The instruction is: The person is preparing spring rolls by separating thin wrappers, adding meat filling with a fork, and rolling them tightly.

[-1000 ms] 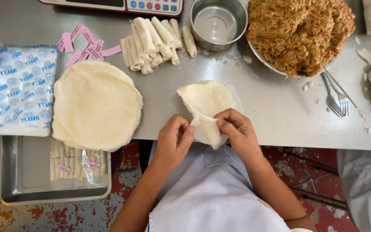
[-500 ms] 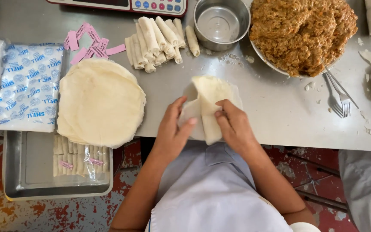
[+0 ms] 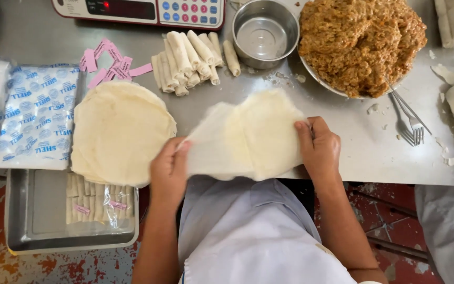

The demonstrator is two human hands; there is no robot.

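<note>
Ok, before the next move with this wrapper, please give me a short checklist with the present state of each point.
1. Both hands hold the wrapper: ok, left hand on its left edge, right hand on its right edge.
2. Wrapper opened out: ok, spread between the hands, partly over the table edge.
3. Wrapper free of tears: cannot tell, the left part looks thin and blurred.
4. Filling in reach: ok, bowl of filling stands beyond the right hand, fork beside it.
5. Spare wrappers ready: ok, stack of wrappers lies left of the left hand.
</note>
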